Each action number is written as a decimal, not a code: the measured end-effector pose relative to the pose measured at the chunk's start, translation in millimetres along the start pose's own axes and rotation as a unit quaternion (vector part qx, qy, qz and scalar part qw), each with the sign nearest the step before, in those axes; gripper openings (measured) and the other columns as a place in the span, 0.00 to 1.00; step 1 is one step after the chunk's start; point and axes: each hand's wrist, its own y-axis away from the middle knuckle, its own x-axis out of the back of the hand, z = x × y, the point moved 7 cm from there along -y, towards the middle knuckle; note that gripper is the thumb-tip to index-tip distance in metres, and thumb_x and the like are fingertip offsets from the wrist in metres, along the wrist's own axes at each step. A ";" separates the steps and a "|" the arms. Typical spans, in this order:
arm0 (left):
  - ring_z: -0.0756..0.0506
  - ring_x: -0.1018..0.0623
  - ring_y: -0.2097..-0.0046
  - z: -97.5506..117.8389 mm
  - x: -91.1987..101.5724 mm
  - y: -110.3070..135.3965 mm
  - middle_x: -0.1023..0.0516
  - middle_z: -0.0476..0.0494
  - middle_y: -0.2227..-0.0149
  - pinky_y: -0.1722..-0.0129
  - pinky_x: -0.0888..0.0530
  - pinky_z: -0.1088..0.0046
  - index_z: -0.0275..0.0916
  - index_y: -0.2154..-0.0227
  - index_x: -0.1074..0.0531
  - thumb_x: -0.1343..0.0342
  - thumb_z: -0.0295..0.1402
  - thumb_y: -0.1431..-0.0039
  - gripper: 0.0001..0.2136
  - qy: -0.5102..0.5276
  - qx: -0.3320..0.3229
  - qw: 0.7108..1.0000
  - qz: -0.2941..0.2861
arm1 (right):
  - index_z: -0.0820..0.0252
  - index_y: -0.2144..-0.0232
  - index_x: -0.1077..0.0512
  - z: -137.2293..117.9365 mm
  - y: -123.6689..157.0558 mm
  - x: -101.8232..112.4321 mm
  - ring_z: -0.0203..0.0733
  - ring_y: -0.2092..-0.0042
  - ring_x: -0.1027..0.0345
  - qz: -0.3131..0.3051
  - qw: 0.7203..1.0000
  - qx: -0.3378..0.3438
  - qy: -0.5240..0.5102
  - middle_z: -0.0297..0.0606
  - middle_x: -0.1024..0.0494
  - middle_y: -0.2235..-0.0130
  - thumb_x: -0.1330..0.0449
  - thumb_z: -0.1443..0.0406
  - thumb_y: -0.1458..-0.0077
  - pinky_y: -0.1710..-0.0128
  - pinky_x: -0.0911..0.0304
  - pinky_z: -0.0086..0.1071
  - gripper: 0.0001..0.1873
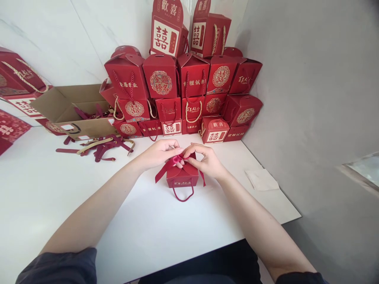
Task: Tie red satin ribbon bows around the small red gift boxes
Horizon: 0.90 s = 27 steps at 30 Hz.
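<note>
My left hand (158,154) and right hand (204,159) pinch the satin ribbon bow (177,159) from both sides, keeping its loops taut; the red gift box (181,178) sits directly beneath my grip, supported by the white table (89,193).

We record red gift boxes (168,77) stacked in tiers against a white marble-patterned wall (59,39), printed with gold characters and fitted with cord handles. A brown cardboard carton (71,104) stands open beside them. Loose burgundy straps (103,146) lie before it on the white table (44,189). A folded paper napkin (261,179) lies near the grey wall (310,98).
</note>
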 end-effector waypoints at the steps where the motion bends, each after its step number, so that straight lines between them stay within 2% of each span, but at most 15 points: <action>1: 0.45 0.18 0.67 0.0 0.0 -0.1 0.20 0.45 0.73 0.64 0.26 0.70 0.37 0.71 0.34 0.46 0.43 0.39 0.14 -0.006 -0.002 1.000 0.004 | 0.56 0.67 0.26 -2.2 -0.3 -0.4 0.41 0.58 0.28 -0.017 1.000 0.010 0.008 0.37 0.22 0.63 0.41 0.68 0.43 0.50 0.36 0.39 0.04; 4: 0.45 0.18 0.67 0.5 0.6 -0.2 0.22 0.47 0.75 0.64 0.26 0.70 0.37 0.71 0.34 0.46 0.43 0.39 0.14 -0.024 -0.004 1.000 0.013 | 0.55 0.66 0.25 -7.0 -0.5 -1.2 0.42 0.56 0.29 -0.059 0.998 0.025 0.027 0.38 0.22 0.62 0.42 0.69 0.42 0.50 0.36 0.40 0.06; 8: 0.45 0.19 0.66 3.8 -2.8 2.2 0.21 0.45 0.69 0.64 0.26 0.68 0.38 0.68 0.36 0.40 0.38 0.45 0.11 -0.032 0.000 0.999 -0.016 | 0.56 0.65 0.24 -8.4 0.1 0.7 0.42 0.57 0.29 -0.068 0.997 0.028 0.029 0.38 0.22 0.61 0.43 0.70 0.42 0.50 0.35 0.40 0.08; 10: 0.47 0.20 0.66 9.9 -4.1 5.3 0.21 0.46 0.68 0.64 0.27 0.69 0.38 0.66 0.35 0.38 0.34 0.48 0.11 -0.073 -0.016 0.997 -0.015 | 0.56 0.65 0.24 -7.0 0.4 0.9 0.42 0.56 0.29 -0.067 0.997 0.024 0.021 0.39 0.22 0.61 0.43 0.69 0.42 0.50 0.35 0.40 0.08; 14: 0.48 0.22 0.63 25.3 -5.2 14.5 0.22 0.49 0.65 0.63 0.28 0.71 0.40 0.64 0.31 0.42 0.29 0.49 0.08 -0.221 -0.060 0.971 0.067 | 0.57 0.66 0.23 -0.8 0.1 2.5 0.42 0.58 0.29 -0.038 0.999 0.008 0.011 0.40 0.22 0.62 0.41 0.66 0.42 0.53 0.34 0.39 0.06; 18: 0.47 0.23 0.64 31.9 -8.1 21.6 0.22 0.50 0.65 0.62 0.29 0.70 0.41 0.64 0.30 0.45 0.27 0.49 0.08 -0.336 -0.080 0.921 0.182 | 0.56 0.65 0.22 2.5 -0.5 1.8 0.42 0.56 0.29 -0.026 0.999 0.012 0.013 0.40 0.21 0.61 0.40 0.66 0.42 0.51 0.34 0.39 0.06; 20: 0.47 0.24 0.64 33.1 -10.1 22.3 0.23 0.49 0.65 0.61 0.29 0.70 0.41 0.64 0.30 0.46 0.26 0.48 0.08 -0.376 -0.107 0.894 0.220 | 0.56 0.65 0.22 1.4 -0.5 1.9 0.42 0.56 0.29 -0.024 0.999 0.019 0.014 0.40 0.21 0.61 0.40 0.66 0.42 0.50 0.35 0.39 0.05; 23: 0.48 0.25 0.65 30.9 -12.2 18.4 0.24 0.48 0.65 0.62 0.30 0.71 0.40 0.68 0.30 0.47 0.25 0.46 0.05 -0.413 -0.145 0.872 0.220 | 0.57 0.67 0.24 0.8 -0.2 3.1 0.42 0.57 0.29 -0.028 1.000 0.005 0.012 0.39 0.21 0.62 0.40 0.65 0.42 0.51 0.34 0.39 0.05; 27: 0.50 0.27 0.66 30.3 -10.5 14.2 0.26 0.50 0.67 0.64 0.31 0.73 0.39 0.69 0.32 0.47 0.23 0.47 0.05 -0.413 -0.186 0.873 0.180 | 0.57 0.66 0.26 8.8 -1.2 11.2 0.42 0.57 0.29 0.002 0.999 -0.053 -0.013 0.39 0.23 0.60 0.43 0.60 0.39 0.51 0.35 0.39 0.08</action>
